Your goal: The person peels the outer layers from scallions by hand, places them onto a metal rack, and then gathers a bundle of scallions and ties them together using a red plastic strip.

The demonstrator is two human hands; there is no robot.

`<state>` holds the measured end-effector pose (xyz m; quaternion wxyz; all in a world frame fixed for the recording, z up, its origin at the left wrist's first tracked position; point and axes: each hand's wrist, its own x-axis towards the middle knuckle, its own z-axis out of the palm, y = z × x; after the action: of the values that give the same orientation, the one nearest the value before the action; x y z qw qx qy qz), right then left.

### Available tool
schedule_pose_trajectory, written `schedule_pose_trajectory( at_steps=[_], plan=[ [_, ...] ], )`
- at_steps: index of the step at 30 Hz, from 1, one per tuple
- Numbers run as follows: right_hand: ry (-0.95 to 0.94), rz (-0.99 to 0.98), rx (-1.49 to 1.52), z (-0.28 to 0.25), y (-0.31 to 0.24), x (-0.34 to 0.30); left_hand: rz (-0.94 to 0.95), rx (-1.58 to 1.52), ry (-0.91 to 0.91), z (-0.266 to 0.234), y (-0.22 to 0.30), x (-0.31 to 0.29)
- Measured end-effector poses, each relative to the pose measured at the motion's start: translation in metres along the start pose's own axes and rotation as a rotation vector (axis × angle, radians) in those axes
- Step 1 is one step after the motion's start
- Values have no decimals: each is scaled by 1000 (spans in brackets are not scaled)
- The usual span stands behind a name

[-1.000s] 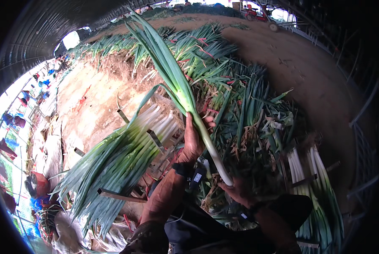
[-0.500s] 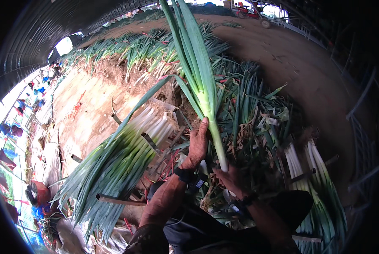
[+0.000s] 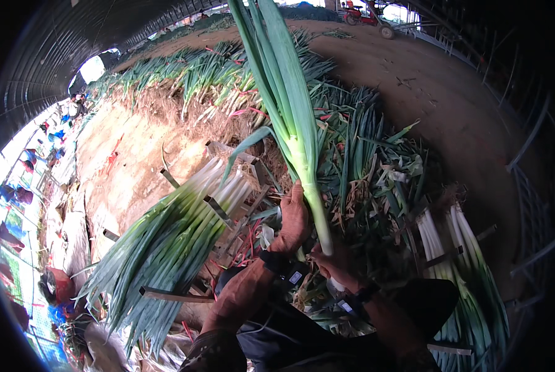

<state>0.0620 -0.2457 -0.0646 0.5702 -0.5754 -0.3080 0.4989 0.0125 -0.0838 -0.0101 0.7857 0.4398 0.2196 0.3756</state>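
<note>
A large green onion (image 3: 299, 164) stands nearly upright in front of me, its broad leaves pointing up and its pale stem down. My left hand (image 3: 293, 217) is closed round the middle of the stem. Lower down, my right hand (image 3: 336, 268) is closed at the white root end; its fingertips are partly in shadow. One leaf bends over to the left and hangs toward a pile of green onions (image 3: 166, 242), which lies in a metal-pronged rack (image 3: 218, 211) beside my left arm.
On the right, a second bunch of green onions (image 3: 472, 266) rests between metal prongs (image 3: 448, 255). Loose leaves and trimmings (image 3: 376, 180) heap beyond my hands. A long row of green onions (image 3: 221, 77) crosses the earth floor (image 3: 407, 68). Far back stands a red vehicle (image 3: 355, 13).
The held green onion and my left hand have dropped slightly. The bent leaf, which stretched far down across the left pile, now shows only a short hanging length. My right hand has shifted slightly left.
</note>
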Motion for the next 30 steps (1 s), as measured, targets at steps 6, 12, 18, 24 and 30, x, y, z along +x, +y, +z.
schedule_pose_trajectory(
  at_steps=[6, 12, 18, 24, 30],
  plan=[
    [-486, 233, 279, -17, -38, -19, -245, -514, -260, -13, -10, 11],
    [-344, 114, 36, -38, -26, -12, -297, -352, -208, -6, -5, 7],
    [187, -160, -296, -21, -23, -18, -94, -189, -249, -37, -3, 10],
    [38, -1, -89, -15, -39, -18, 261, 685, -845, -53, -48, -2],
    [75, -20, -64, -6, -42, -22, 183, 1203, -323, -57, -28, 7]
  ],
)
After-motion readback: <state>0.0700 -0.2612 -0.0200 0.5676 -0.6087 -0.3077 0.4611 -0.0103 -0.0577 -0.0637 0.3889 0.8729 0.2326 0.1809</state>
